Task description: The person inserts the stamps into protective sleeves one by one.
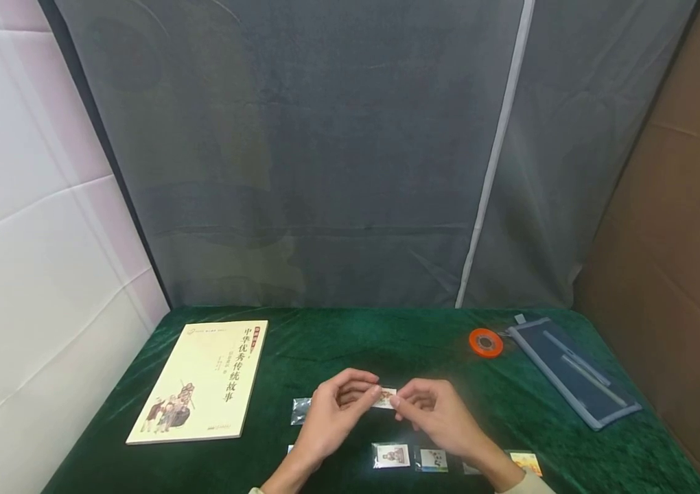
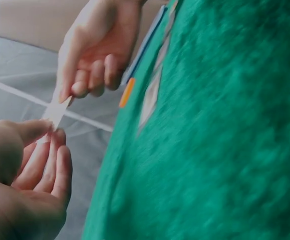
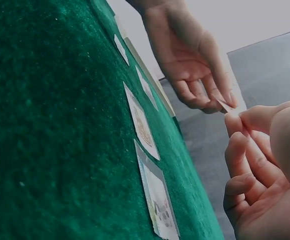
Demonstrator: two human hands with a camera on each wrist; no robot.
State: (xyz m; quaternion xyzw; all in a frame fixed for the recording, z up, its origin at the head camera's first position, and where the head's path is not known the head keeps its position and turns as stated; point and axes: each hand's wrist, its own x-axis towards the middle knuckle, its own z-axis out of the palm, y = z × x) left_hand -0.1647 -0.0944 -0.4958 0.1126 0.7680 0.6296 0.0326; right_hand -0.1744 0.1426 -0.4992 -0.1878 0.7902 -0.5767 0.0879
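Observation:
A small picture card (image 1: pixel 385 398) is held up between my two hands over the green cloth. My left hand (image 1: pixel 333 415) pinches its left end between thumb and fingertips. At the opposite end, my right hand (image 1: pixel 445 417) pinches it the same way; its other fingers are curled inward in the right wrist view. Fingers cover both ends of the card, and only its pale middle strip (image 2: pixel 56 112) shows in the left wrist view. Below the hands lie a card with a seated figure (image 1: pixel 392 455) and a card with dark marks (image 1: pixel 433 460), both in clear sleeves.
A yellow card (image 1: pixel 526 462) lies by the right forearm, and a clear sleeve (image 1: pixel 300 411) beside the left hand. To the left is a cream book (image 1: pixel 202 377). At the back right are an orange round object (image 1: pixel 486 343) and a blue-grey zip pouch (image 1: pixel 572 374).

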